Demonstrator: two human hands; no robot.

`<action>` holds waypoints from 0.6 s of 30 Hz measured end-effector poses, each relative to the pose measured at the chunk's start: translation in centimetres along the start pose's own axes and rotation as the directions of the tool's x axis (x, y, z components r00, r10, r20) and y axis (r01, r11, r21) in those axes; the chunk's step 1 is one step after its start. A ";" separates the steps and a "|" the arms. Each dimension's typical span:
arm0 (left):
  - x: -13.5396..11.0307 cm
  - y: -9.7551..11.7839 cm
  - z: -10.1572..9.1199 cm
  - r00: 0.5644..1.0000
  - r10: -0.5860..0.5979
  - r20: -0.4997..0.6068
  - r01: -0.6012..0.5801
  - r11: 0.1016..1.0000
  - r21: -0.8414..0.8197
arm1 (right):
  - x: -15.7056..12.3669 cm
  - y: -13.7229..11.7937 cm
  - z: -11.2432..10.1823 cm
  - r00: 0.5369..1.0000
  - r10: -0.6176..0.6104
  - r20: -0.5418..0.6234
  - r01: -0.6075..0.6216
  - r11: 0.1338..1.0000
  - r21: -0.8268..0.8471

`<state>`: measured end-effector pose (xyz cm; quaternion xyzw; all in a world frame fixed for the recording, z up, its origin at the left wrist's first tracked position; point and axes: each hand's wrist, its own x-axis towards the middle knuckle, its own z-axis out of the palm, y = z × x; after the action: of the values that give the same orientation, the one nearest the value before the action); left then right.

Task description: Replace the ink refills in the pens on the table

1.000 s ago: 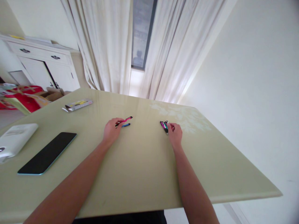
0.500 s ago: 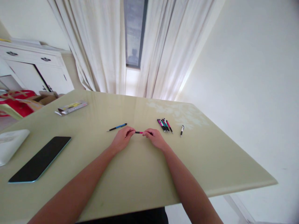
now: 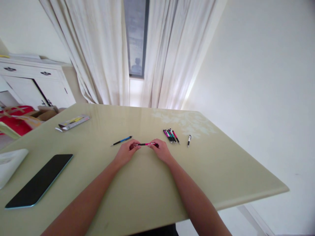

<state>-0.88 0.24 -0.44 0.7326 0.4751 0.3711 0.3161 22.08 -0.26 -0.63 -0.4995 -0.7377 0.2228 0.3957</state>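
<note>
A pink and black pen (image 3: 145, 144) lies level between my two hands, just over the table's middle. My left hand (image 3: 126, 151) is closed at its black end, thumb and fingers pinching the tip. At the pink end, my right hand (image 3: 161, 151) grips the barrel near the dark cap part, which the fingers partly cover. A blue and black pen (image 3: 122, 140) rests just beyond my left hand. Right of my right hand lies a bunch of several pens (image 3: 171, 136) in purple, green and pink, and farther right a short white and black pen (image 3: 189, 141).
The pale green table (image 3: 147, 193) carries a black-screened tablet or phone (image 3: 39, 181) at left, with a white object (image 3: 11, 165) beside it. Behind them sits an open, printed box (image 3: 73, 123). A white cabinet (image 3: 36, 82) and red bags (image 3: 18, 121) stand off the left edge.
My hands have moved slightly apart, so a longer stretch of the pen shows between them. The camera view has tilted upward a little; the other pens stay in place on the table.
</note>
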 end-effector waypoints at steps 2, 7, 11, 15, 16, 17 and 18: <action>-0.1 0.2 0.0 1.000 0.022 0.017 -0.023 0.999 0.033 | -0.1 0.0 0.0 0.999 0.015 0.042 -0.016 1.000 0.009; -0.3 0.3 0.1 0.996 0.069 0.048 -0.074 0.992 0.101 | -0.2 0.3 0.1 0.997 -0.003 0.083 0.001 1.000 0.028; -0.3 -0.1 0.3 0.996 0.051 0.077 -0.061 0.989 0.133 | -0.2 0.6 0.2 0.996 -0.009 0.086 0.006 0.999 0.034; 0.0 -0.9 0.8 0.997 0.060 0.054 -0.068 0.986 0.155 | -0.2 0.8 0.3 0.996 -0.006 0.089 0.003 0.999 0.034; 0.1 -1.1 1.0 0.997 0.052 0.050 -0.060 0.985 0.159 | -0.2 0.8 0.3 0.996 0.000 0.088 -0.003 1.000 0.028; 0.2 -1.2 1.1 0.997 0.048 0.053 -0.056 0.985 0.161 | -0.2 0.8 0.4 0.996 0.004 0.087 -0.006 1.000 0.024; 0.2 -1.4 1.2 0.998 0.042 0.049 -0.050 0.985 0.166 | -0.2 0.8 0.4 0.996 0.007 0.085 -0.009 1.000 0.022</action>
<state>-0.44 0.81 -2.11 0.7755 0.4801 0.3205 0.2557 22.24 -0.11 -1.50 -0.4881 -0.7493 0.2536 0.3687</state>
